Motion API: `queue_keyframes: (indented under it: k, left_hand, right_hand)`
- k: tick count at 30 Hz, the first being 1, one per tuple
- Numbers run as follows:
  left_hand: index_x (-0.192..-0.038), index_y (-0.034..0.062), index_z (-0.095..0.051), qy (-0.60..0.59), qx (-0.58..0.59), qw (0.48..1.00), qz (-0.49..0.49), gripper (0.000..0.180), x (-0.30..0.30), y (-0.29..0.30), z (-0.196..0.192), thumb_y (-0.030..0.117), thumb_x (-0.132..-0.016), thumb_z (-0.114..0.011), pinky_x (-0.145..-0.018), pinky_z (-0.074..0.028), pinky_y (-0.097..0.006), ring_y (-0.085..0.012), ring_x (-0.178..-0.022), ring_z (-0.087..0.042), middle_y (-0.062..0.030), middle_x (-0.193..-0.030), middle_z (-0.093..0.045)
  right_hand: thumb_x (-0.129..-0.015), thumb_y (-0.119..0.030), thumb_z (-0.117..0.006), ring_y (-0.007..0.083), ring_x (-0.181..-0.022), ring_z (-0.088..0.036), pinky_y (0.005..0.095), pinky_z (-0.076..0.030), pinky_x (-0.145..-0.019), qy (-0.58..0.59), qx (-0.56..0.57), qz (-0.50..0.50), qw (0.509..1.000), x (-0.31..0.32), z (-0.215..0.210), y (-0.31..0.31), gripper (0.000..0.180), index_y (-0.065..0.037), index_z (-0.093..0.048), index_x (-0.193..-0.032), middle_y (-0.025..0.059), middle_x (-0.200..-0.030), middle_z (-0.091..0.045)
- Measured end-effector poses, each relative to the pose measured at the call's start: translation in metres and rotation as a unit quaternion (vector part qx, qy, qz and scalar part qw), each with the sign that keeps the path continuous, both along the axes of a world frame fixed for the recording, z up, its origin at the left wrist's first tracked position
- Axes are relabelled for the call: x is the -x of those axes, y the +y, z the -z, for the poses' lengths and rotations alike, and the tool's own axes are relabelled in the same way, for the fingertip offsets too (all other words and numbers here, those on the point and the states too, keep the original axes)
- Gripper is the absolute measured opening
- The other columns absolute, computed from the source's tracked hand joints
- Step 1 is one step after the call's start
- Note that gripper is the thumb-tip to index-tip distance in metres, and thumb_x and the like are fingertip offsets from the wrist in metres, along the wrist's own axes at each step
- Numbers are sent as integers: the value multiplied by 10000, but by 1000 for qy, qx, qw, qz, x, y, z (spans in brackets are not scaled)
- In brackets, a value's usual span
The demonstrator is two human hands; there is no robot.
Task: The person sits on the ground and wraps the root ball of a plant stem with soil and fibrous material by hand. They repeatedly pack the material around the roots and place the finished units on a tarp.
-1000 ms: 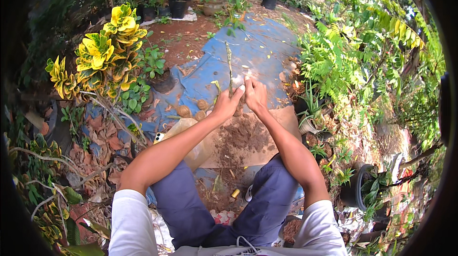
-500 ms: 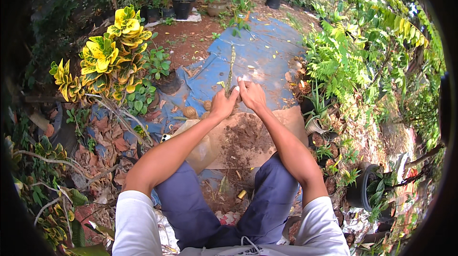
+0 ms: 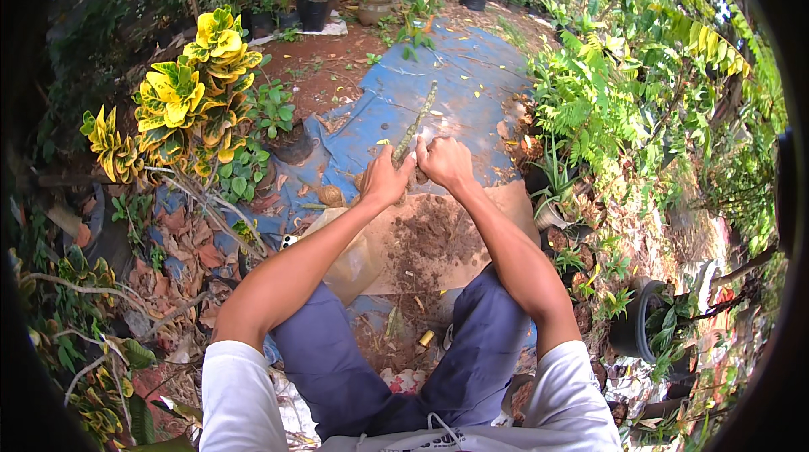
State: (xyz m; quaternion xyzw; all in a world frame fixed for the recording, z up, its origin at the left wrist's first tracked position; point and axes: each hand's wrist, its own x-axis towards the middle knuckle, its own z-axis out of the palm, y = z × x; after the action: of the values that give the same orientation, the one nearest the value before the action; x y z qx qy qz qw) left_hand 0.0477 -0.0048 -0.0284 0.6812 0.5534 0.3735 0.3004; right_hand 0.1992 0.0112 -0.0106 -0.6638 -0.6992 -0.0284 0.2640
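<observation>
A greenish-brown, knobbly plant stem (image 3: 416,125) rises from my left hand (image 3: 388,176), which is closed round its lower part. It leans away and to the right. Right beside it, my right hand (image 3: 445,162) is closed, its thumb and fingertips pinched close against the stem; a whitish bit shows there, too small to name. Below both hands a brown sheet (image 3: 506,212) lies before my knees, with loose dark soil (image 3: 431,233) heaped on its middle. The stem's lower end is partly hidden by my hands.
A blue tarp (image 3: 472,73) spreads over the ground ahead. A yellow-leaved shrub (image 3: 173,98) stands left, above a round brown clump (image 3: 331,196). Green plants crowd the right, with a dark pot (image 3: 636,326) tipped there. A small gold cylinder (image 3: 426,339) lies between my legs.
The stem has tilted, its top swinging to the right. My left hand has shifted slightly left and turned with it. My right hand stays closed at the stem.
</observation>
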Motion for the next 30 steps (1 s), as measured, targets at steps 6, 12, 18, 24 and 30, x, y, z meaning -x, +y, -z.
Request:
queue_keyframes:
  k: [6,12,18,24,30]
  left_hand:
    - [-1208,-71,-556,-13,-49,999,-15,588,1,8,19,435,-913,-605,-875,-488,-452,-391,-1019,-638,-281,-1057,-662]
    - [-1103,2,-617,-114,30,993,-3,409,9,35,43,386,-977,-559,-710,-484,-327,-152,-747,-636,-85,-817,-702]
    - [-1038,-4,-644,-146,84,985,29,436,15,29,32,410,-968,-526,-696,-484,-351,-173,-702,-617,-106,-808,-718]
    - [-1105,8,-648,-202,115,967,102,418,16,22,18,368,-1006,-460,-661,-473,-320,-131,-688,-592,-75,-834,-723]
    - [-1115,16,-644,-226,192,938,178,393,14,13,10,317,-1036,-403,-736,-487,-305,-122,-800,-599,-71,-904,-720]
  right_hand:
    - [-919,-580,-504,377,-670,-692,462,-541,-675,166,181,-46,968,-17,18,9,699,64,-682,-715,234,-648,-649]
    - [-873,-571,-649,219,-526,-611,390,-517,-577,287,192,-127,930,-37,30,9,631,30,-625,-681,117,-578,-605]
    - [-874,-533,-667,222,-701,-654,407,-521,-674,90,151,-76,982,-59,33,6,569,25,-640,-766,166,-721,-668]
    - [-915,-476,-644,201,-906,-652,367,-503,-794,190,168,-133,958,-63,33,0,480,-28,-668,-1086,106,-1021,-692]
    - [-931,-381,-658,163,-900,-621,344,-500,-806,300,163,-280,898,-53,15,-17,414,-35,-654,-1158,77,-1035,-675]
